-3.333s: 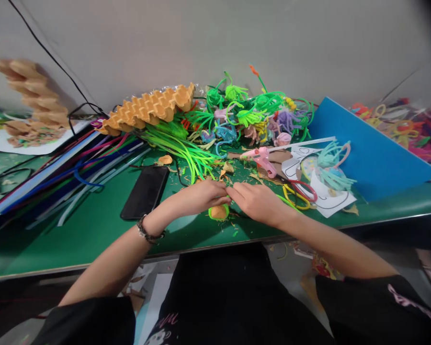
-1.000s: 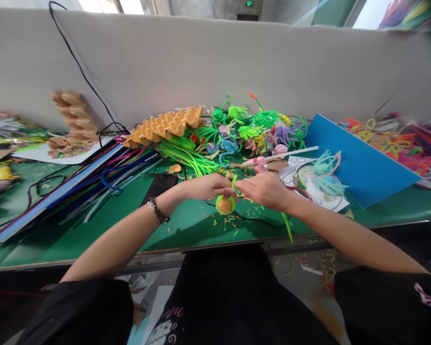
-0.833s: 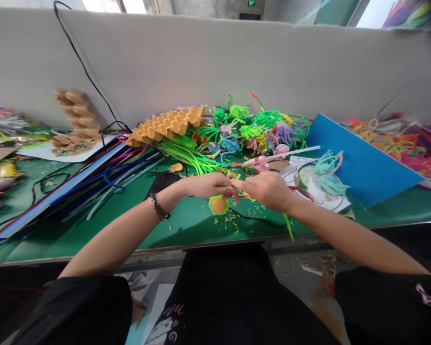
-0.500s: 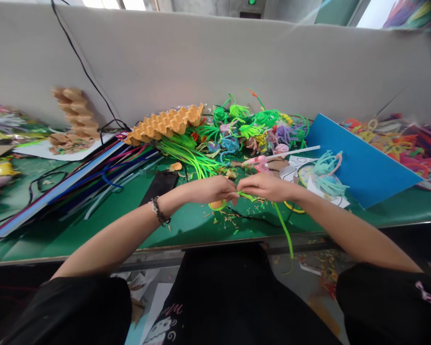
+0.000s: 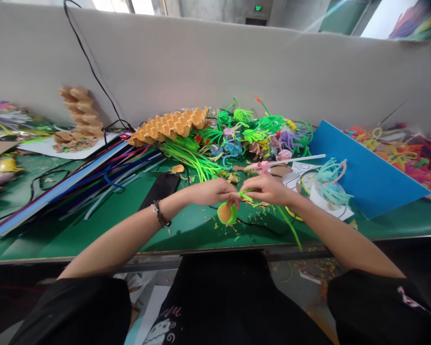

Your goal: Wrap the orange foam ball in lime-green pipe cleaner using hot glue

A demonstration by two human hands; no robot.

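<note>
My left hand is closed, its fingertips pinching a bright green pipe cleaner. Pressed close to it, my right hand grips the same pipe cleaner, whose long tail droops down to the right. Below my left fingertips hangs a small round orange-tan piece, edged with green pipe cleaner; it looks like a cup cut from an egg carton. Just behind my right hand lies a pink glue gun with a pale stick in its back end.
A brown egg carton leans by green pipe cleaners and finished fuzzy pieces. At right stands a blue board; a black flat object lies left. Scraps litter the green table.
The orange-tan piece with its green edge now shows more fully below my left fingers. The pipe cleaner's tail has swung outward to the right and higher. The view has shifted slightly.
</note>
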